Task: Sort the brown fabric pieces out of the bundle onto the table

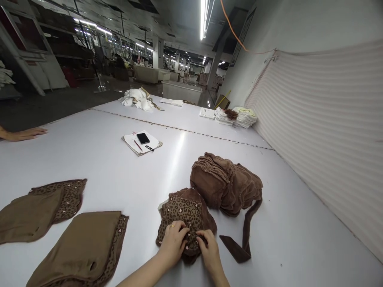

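A leopard-print fabric piece (pixel 182 210) lies on a small stack of dark brown fabric pieces (pixel 208 215) on the white table. My left hand (pixel 174 242) rests on the print with its fingers bent and closed onto the cloth. Close beside it, my right hand (pixel 210 251) has thumb and fingers curled together at the right part of the same piece. The fingertips of both hands sink into the cloth and are partly hidden. A pale corner of something (pixel 162 205) sticks out at the stack's left side.
A tied bundle of brown fabric pieces (pixel 221 179) with a loose strip (pixel 245 235) lies right. Brown and leopard-print piles (pixel 86 239) lie left. Farther off are papers with a phone (pixel 143 138) and white cloth (pixel 138 99). Another person's hand (pixel 26 134) rests at the left edge.
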`<move>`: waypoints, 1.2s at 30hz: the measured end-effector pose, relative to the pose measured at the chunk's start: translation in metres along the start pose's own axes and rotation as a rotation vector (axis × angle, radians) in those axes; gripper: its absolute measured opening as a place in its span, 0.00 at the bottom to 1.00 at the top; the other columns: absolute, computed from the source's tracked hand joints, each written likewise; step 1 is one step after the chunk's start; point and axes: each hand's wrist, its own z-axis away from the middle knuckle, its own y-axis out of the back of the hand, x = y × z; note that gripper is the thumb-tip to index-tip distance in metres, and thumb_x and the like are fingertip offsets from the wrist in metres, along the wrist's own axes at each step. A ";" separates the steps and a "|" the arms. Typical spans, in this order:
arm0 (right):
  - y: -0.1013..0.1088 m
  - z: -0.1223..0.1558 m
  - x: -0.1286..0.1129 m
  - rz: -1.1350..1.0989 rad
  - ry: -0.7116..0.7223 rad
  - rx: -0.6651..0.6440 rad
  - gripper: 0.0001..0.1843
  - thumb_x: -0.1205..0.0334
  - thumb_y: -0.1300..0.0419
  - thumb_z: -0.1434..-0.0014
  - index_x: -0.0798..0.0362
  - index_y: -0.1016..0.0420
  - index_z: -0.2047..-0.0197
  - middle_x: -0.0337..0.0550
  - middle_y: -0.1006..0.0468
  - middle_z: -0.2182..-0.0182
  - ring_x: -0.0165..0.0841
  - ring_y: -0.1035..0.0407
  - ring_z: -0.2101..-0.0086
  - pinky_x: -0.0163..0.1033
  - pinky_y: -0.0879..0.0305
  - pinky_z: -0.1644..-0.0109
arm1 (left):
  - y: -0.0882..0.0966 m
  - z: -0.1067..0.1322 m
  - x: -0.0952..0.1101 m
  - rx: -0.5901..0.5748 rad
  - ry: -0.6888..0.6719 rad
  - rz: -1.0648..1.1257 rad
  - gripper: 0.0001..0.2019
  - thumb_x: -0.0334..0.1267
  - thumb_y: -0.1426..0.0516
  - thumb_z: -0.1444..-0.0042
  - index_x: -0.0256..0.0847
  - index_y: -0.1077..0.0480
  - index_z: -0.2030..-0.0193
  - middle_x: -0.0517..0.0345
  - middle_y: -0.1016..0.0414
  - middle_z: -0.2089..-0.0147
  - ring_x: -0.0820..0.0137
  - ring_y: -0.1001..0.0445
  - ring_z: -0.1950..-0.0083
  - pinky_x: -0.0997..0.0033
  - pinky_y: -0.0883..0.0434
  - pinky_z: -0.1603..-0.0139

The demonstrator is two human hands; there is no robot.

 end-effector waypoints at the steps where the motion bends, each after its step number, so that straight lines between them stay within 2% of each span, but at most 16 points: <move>1: 0.001 -0.001 -0.001 -0.024 -0.002 0.002 0.08 0.61 0.44 0.44 0.49 0.23 0.65 0.43 0.25 0.68 0.38 0.29 0.64 0.41 0.31 0.58 | 0.000 0.000 0.000 0.005 -0.007 0.004 0.21 0.24 0.46 0.52 0.46 0.32 0.50 0.52 0.33 0.49 0.60 0.36 0.47 0.55 0.38 0.48; 4: 0.006 -0.002 -0.004 -0.073 -0.012 0.008 0.10 0.56 0.44 0.43 0.49 0.23 0.65 0.44 0.25 0.67 0.38 0.29 0.63 0.41 0.32 0.56 | 0.001 -0.002 0.005 0.030 -0.049 0.019 0.19 0.27 0.44 0.50 0.47 0.31 0.51 0.52 0.32 0.50 0.60 0.36 0.47 0.53 0.39 0.47; 8: 0.008 -0.003 -0.006 -0.138 -0.057 0.041 0.11 0.53 0.43 0.44 0.49 0.22 0.67 0.44 0.25 0.65 0.38 0.30 0.60 0.42 0.33 0.52 | 0.003 -0.008 0.013 0.048 -0.054 0.056 0.11 0.29 0.46 0.45 0.47 0.26 0.60 0.55 0.28 0.55 0.63 0.32 0.51 0.54 0.39 0.48; 12: 0.006 -0.004 -0.005 -0.194 -0.105 0.098 0.11 0.53 0.42 0.45 0.50 0.22 0.68 0.45 0.24 0.64 0.39 0.30 0.57 0.43 0.34 0.50 | 0.007 -0.011 0.018 0.026 -0.036 0.093 0.12 0.33 0.50 0.40 0.47 0.25 0.59 0.55 0.25 0.56 0.63 0.30 0.52 0.54 0.38 0.50; 18: 0.001 0.003 -0.012 -0.182 -0.058 0.027 0.16 0.58 0.39 0.48 0.48 0.26 0.54 0.45 0.25 0.57 0.39 0.31 0.54 0.45 0.34 0.47 | 0.010 -0.010 0.018 0.046 0.002 0.119 0.11 0.34 0.50 0.41 0.45 0.26 0.61 0.53 0.24 0.56 0.63 0.30 0.52 0.56 0.36 0.50; 21: 0.002 0.006 -0.019 -0.137 -0.052 -0.003 0.09 0.59 0.42 0.46 0.48 0.24 0.61 0.44 0.26 0.61 0.38 0.31 0.57 0.44 0.34 0.50 | 0.011 -0.007 0.019 0.067 -0.023 0.107 0.11 0.33 0.50 0.41 0.45 0.27 0.61 0.54 0.25 0.57 0.64 0.30 0.53 0.56 0.37 0.50; 23: 0.005 0.005 -0.021 -0.144 -0.061 0.000 0.08 0.57 0.42 0.45 0.48 0.24 0.65 0.44 0.26 0.63 0.38 0.31 0.58 0.43 0.34 0.51 | 0.012 -0.004 0.019 0.088 -0.055 0.100 0.11 0.33 0.50 0.41 0.45 0.27 0.61 0.54 0.25 0.57 0.64 0.30 0.54 0.56 0.37 0.49; 28: 0.008 -0.002 -0.019 -0.225 -0.113 -0.047 0.14 0.49 0.43 0.45 0.50 0.25 0.69 0.43 0.26 0.67 0.38 0.31 0.62 0.41 0.35 0.54 | 0.016 0.003 0.021 0.116 -0.050 0.143 0.11 0.30 0.50 0.41 0.45 0.28 0.61 0.57 0.25 0.60 0.67 0.31 0.56 0.57 0.40 0.48; 31: 0.007 -0.005 -0.020 -0.248 -0.142 -0.096 0.17 0.46 0.46 0.43 0.50 0.26 0.70 0.42 0.26 0.69 0.37 0.31 0.64 0.39 0.34 0.57 | 0.018 0.005 0.026 0.099 -0.012 0.183 0.08 0.31 0.47 0.43 0.46 0.28 0.61 0.60 0.26 0.60 0.68 0.31 0.56 0.57 0.42 0.47; 34: 0.008 -0.005 -0.028 -0.210 -0.080 -0.114 0.18 0.46 0.47 0.42 0.50 0.27 0.71 0.42 0.26 0.69 0.36 0.30 0.64 0.38 0.34 0.57 | 0.018 0.004 0.030 0.084 0.013 0.198 0.07 0.33 0.44 0.44 0.47 0.27 0.60 0.61 0.26 0.60 0.68 0.32 0.55 0.57 0.43 0.46; 36: 0.010 -0.004 -0.034 -0.152 -0.027 -0.116 0.17 0.47 0.48 0.41 0.49 0.26 0.71 0.42 0.26 0.68 0.36 0.30 0.63 0.38 0.34 0.56 | 0.018 0.004 0.031 0.079 0.019 0.195 0.07 0.33 0.45 0.43 0.47 0.27 0.62 0.61 0.26 0.62 0.68 0.32 0.56 0.58 0.44 0.47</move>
